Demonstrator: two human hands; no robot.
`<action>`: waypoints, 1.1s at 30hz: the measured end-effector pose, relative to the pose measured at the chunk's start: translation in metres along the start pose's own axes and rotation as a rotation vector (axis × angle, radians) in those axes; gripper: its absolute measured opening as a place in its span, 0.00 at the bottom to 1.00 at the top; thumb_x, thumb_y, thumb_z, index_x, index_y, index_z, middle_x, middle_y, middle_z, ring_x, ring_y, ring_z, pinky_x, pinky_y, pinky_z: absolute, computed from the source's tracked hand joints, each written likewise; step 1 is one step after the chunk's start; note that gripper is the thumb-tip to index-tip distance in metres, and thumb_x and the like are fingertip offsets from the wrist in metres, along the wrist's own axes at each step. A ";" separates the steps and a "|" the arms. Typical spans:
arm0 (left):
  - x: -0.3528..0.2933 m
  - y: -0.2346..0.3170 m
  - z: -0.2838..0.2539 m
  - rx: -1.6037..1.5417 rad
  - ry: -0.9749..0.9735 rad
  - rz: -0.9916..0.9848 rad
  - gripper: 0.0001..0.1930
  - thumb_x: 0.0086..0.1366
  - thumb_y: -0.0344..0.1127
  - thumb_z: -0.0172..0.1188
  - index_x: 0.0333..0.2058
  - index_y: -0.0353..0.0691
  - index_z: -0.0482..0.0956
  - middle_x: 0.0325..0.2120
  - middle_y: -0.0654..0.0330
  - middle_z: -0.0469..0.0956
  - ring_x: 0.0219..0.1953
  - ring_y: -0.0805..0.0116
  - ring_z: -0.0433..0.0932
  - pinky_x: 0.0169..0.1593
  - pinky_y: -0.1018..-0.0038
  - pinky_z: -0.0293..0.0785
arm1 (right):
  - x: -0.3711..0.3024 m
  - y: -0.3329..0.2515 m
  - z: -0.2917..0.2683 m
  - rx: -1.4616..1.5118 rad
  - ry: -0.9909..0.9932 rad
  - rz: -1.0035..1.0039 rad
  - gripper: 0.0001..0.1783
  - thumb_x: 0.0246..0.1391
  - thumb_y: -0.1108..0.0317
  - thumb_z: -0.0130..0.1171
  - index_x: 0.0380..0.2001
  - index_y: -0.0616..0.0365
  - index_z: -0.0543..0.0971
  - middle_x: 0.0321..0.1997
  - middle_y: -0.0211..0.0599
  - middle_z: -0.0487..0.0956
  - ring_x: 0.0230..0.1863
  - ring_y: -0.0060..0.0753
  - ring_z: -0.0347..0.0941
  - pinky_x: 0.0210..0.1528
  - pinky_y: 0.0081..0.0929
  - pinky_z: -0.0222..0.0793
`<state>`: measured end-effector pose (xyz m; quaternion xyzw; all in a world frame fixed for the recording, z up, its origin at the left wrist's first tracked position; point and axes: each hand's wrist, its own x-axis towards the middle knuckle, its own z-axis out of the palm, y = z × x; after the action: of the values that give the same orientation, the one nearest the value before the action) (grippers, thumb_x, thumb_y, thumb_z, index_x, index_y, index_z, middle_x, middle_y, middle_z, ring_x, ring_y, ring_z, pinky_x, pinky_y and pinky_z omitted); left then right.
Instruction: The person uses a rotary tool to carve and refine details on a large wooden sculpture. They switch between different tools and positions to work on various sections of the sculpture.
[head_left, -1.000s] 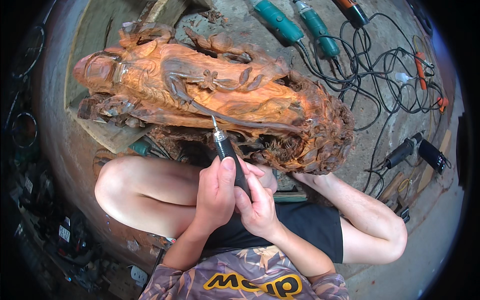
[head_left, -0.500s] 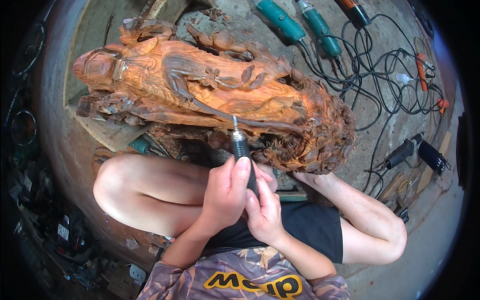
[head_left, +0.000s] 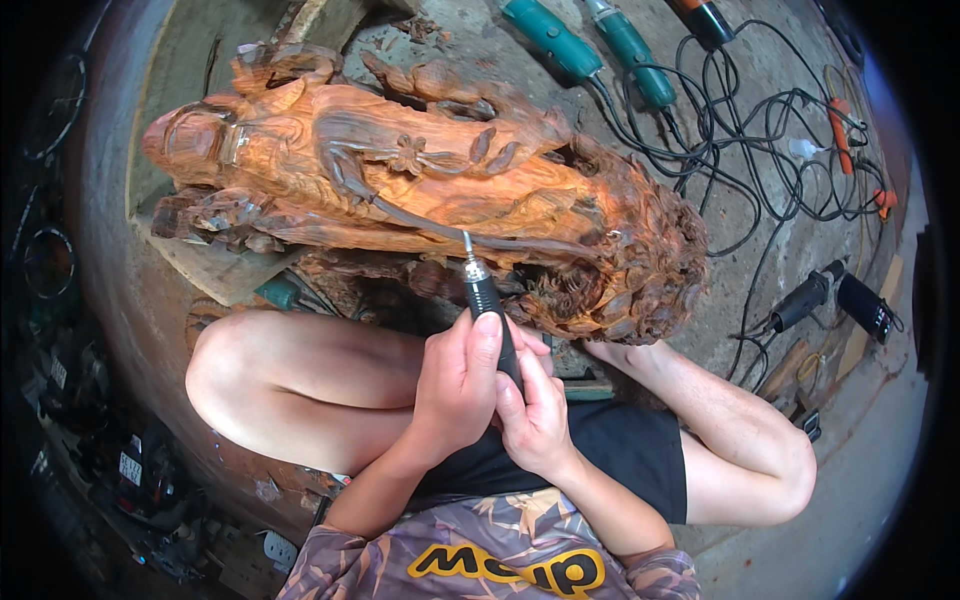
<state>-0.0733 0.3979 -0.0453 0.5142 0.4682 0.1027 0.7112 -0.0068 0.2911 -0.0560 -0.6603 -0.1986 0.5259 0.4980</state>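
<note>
A black rotary carving handpiece (head_left: 484,292) with a thin metal bit stands tilted between my hands. My left hand (head_left: 455,385) is wrapped round its body, the thumb along the top. Lower down, my right hand (head_left: 537,415) is closed on the rear of the same handpiece, its fingers partly hidden. Beyond them lies a large orange-brown wood carving (head_left: 410,180), on its side with its rough, knotted end to the right. The bit's tip is at the dark carved strand along the carving's near side; whether they touch I cannot tell.
Two green power tools (head_left: 552,38) lie at the far side, with an orange and black tool (head_left: 706,24) beside them. Tangled black cables (head_left: 745,140) spread over the floor at right. A black phone-like device (head_left: 865,308) lies at the right. My bent legs (head_left: 300,390) flank the near side.
The carving appears shifted slightly left and up in the picture, along with the floor tools. Both hands keep their hold, and the bit remains at nearly the same spot on the strand.
</note>
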 end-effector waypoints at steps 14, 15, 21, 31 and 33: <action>0.007 -0.003 0.004 -0.615 -0.333 -0.103 0.20 0.79 0.47 0.39 0.44 0.34 0.71 0.41 0.42 0.82 0.49 0.54 0.81 0.55 0.60 0.77 | -0.021 -0.037 -0.040 0.156 -0.163 0.248 0.18 0.69 0.64 0.50 0.55 0.63 0.73 0.21 0.27 0.74 0.20 0.18 0.69 0.25 0.19 0.66; 0.009 -0.005 -0.002 -0.664 -0.399 -0.075 0.21 0.79 0.49 0.38 0.42 0.35 0.70 0.41 0.40 0.82 0.49 0.53 0.81 0.56 0.58 0.76 | -0.023 -0.044 -0.040 0.183 -0.194 0.281 0.18 0.69 0.63 0.50 0.56 0.63 0.72 0.22 0.28 0.75 0.20 0.18 0.69 0.26 0.19 0.66; -0.012 0.027 0.016 -1.161 -0.281 -0.159 0.26 0.76 0.61 0.26 0.35 0.45 0.61 0.41 0.36 0.81 0.57 0.40 0.76 0.64 0.49 0.67 | -0.042 -0.057 -0.060 0.725 -0.286 0.157 0.32 0.57 0.71 0.64 0.64 0.68 0.68 0.51 0.57 0.80 0.46 0.47 0.81 0.50 0.37 0.75; 0.004 0.036 0.016 -0.948 -0.406 -0.021 0.29 0.77 0.54 0.38 0.53 0.30 0.69 0.65 0.31 0.59 0.69 0.46 0.61 0.69 0.53 0.55 | 0.012 -0.075 -0.021 -0.341 0.268 -0.612 0.32 0.42 0.55 0.79 0.48 0.61 0.81 0.47 0.51 0.77 0.48 0.45 0.79 0.49 0.37 0.79; 0.016 0.027 0.008 -0.814 -0.409 0.140 0.30 0.77 0.51 0.38 0.55 0.24 0.68 0.67 0.33 0.56 0.67 0.48 0.62 0.69 0.54 0.58 | 0.026 -0.082 -0.015 -0.252 0.177 -0.606 0.27 0.49 0.63 0.71 0.49 0.69 0.79 0.53 0.65 0.78 0.52 0.59 0.80 0.53 0.44 0.78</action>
<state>-0.0492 0.4150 -0.0321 0.2333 0.2039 0.2225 0.9244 0.0378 0.3399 0.0018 -0.6708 -0.4051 0.2657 0.5616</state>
